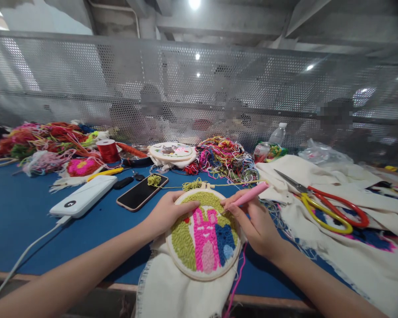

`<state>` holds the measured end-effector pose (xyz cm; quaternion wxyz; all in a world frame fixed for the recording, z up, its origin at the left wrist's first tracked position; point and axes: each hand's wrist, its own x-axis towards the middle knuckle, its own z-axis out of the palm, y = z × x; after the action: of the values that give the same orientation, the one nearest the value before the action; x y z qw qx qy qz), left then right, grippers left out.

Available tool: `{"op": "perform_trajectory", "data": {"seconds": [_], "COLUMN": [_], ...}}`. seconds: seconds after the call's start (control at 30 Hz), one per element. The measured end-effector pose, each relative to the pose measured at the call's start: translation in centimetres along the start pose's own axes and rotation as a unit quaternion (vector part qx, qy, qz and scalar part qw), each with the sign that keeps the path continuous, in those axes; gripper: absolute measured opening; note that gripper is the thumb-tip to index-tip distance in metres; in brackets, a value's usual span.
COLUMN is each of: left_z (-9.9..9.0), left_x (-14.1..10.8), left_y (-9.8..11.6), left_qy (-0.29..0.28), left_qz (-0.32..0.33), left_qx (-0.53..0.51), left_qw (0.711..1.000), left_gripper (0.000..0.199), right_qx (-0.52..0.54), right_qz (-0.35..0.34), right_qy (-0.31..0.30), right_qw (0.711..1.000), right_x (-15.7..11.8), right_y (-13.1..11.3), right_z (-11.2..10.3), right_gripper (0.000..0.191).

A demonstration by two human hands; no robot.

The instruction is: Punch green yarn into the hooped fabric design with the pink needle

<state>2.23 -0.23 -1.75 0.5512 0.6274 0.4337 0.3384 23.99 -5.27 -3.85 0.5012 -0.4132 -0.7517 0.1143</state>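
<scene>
A round embroidery hoop (205, 274) holds white cloth with looped yarn: a pink rabbit, a blue figure and an olive-green ground. My left hand (167, 212) grips the hoop's upper left edge, its thumb lying over the green loops and its other fingers hidden behind. In my right hand (257, 221) is a pink punch needle pen (252, 193), pinched between thumb and fingers, its tip at the upper right of the design. Green yarn (232, 183) runs from the pen's back end past the top of the hoop. Loose white cloth (182, 282) hangs below.
A phone (141, 194) and a white power bank (82, 196) with a cable lie left. Yarn piles (227, 157), a red spool (107, 151) and another hoop (172, 152) stand behind. Right are scissors (331, 210) on cloth and a bottle (278, 134). A perforated metal screen (185, 88) rises behind.
</scene>
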Motion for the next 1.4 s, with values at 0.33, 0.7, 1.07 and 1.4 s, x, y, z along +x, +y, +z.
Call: {"op": "perform_trajectory", "data": {"seconds": [0.33, 0.7, 1.07, 1.4], "left_z": [0.1, 0.3, 0.2, 0.0], "left_x": [-0.2, -0.5, -0.3, -0.1], "left_y": [-0.1, 0.6, 0.2, 0.1], "left_qy": [-0.009, 0.007, -0.007, 0.000], "left_qz": [0.001, 0.004, -0.001, 0.011], "left_qx": [-0.027, -0.019, -0.031, 0.001], "left_qw": [1.000, 1.000, 1.000, 1.000], "left_gripper": [0.026, 0.026, 0.028, 0.029], "right_qx": [-0.144, -0.163, -0.052, -0.031], "right_qz": [-0.083, -0.097, -0.008, 0.002], "right_qy": [-0.076, -0.068, 0.014, 0.015], "right_qw": [0.983, 0.979, 0.999, 0.999], "right_x": [0.9, 0.7, 0.1, 0.0], "right_y": [-1.0, -0.5, -0.5, -0.4], "right_z": [0.1, 0.7, 0.0, -0.1], "right_gripper": [0.006, 0.007, 0.011, 0.013]}}
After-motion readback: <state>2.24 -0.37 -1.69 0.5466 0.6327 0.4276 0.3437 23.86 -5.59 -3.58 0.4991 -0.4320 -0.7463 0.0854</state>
